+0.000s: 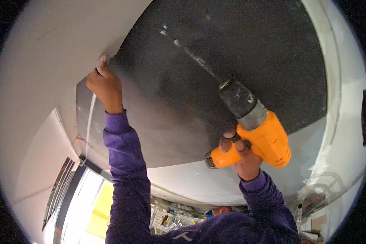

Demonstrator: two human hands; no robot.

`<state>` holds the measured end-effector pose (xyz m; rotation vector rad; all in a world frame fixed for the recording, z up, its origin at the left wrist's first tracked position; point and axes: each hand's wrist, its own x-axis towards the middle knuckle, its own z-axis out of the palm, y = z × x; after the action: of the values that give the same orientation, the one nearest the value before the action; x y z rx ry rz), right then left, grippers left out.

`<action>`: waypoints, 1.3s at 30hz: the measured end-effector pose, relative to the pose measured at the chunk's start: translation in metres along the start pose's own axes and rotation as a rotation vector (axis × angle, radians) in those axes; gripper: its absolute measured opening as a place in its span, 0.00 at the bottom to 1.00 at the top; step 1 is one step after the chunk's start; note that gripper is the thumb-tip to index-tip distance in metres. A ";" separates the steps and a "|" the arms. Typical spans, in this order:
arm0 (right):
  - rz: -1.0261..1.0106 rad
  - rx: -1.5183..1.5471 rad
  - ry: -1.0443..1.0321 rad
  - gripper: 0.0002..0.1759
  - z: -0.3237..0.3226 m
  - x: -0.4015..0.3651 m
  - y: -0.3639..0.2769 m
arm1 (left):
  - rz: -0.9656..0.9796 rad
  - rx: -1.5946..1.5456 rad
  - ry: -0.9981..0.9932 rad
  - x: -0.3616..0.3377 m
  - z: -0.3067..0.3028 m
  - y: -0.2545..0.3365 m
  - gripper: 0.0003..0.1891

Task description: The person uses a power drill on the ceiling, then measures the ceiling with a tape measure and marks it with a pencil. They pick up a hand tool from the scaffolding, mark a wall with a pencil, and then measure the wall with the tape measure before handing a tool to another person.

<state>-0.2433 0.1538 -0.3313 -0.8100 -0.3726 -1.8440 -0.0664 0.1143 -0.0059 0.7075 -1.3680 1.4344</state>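
Note:
I am looking up at a ceiling. My right hand grips the handle of an orange drill, whose long bit points up and left into the dark ceiling surface. My left hand is raised at the left, fingers closed on the edge of a white ceiling panel where it meets the dark area. Both arms wear purple sleeves.
A white wall runs down the right side. Bright windows sit low at the left. A cluttered shelf with packaged goods and cables lies below, near the bottom middle and right.

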 end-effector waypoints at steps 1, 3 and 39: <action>0.016 -0.009 -0.023 0.23 -0.002 -0.002 0.000 | 0.011 -0.014 0.007 0.001 -0.004 0.013 0.22; 0.060 0.072 -0.064 0.20 0.004 0.006 0.026 | -0.038 0.016 0.012 -0.002 -0.004 0.017 0.23; 0.355 0.184 -0.308 0.20 0.017 0.030 0.076 | -0.206 -0.052 -0.007 -0.008 -0.011 0.017 0.47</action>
<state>-0.1754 0.1121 -0.3075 -0.9654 -0.5473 -1.3381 -0.0769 0.1249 -0.0216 0.7960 -1.2932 1.2307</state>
